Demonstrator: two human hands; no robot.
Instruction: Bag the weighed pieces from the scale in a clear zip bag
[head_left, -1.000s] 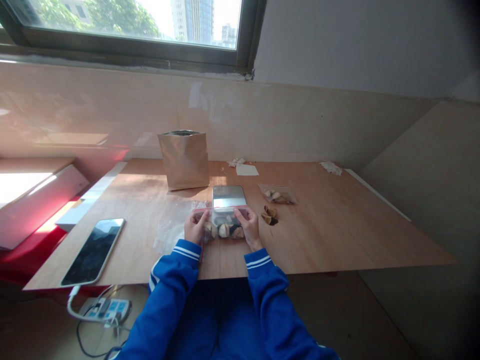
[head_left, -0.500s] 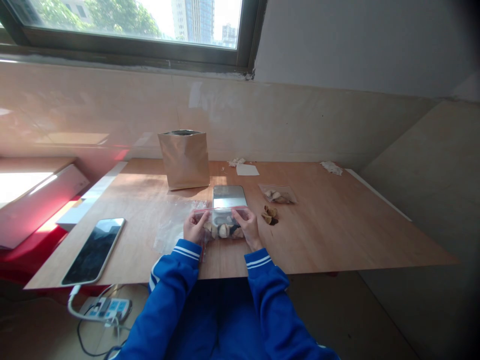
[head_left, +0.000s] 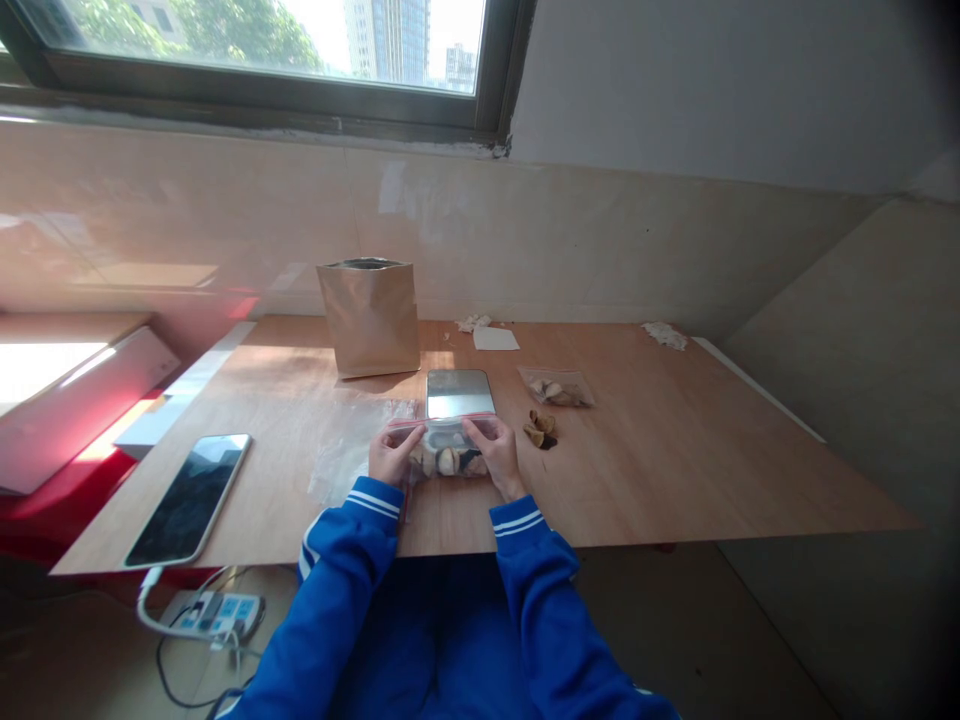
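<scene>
A clear zip bag [head_left: 448, 452] with a red seal strip and several shelled nuts inside rests on the wooden table [head_left: 675, 460] near its front edge. My left hand [head_left: 390, 460] pinches the bag's top left part. My right hand [head_left: 496, 455] pinches the top edge to the right of the middle. Both hands are closed on the bag. Just behind the bag lies a small silver scale [head_left: 459, 392].
A brown paper pouch [head_left: 369, 316] stands open at the back. A second small bag of nuts [head_left: 556, 387] and loose nuts [head_left: 540, 430] lie to the right. Empty clear bags [head_left: 346, 440] and a phone [head_left: 189, 498] lie left. Paper scraps [head_left: 493, 338] sit behind.
My fingers have slid a little inward along the bag's seal strip. The bag and everything else on the table stay where they were.
</scene>
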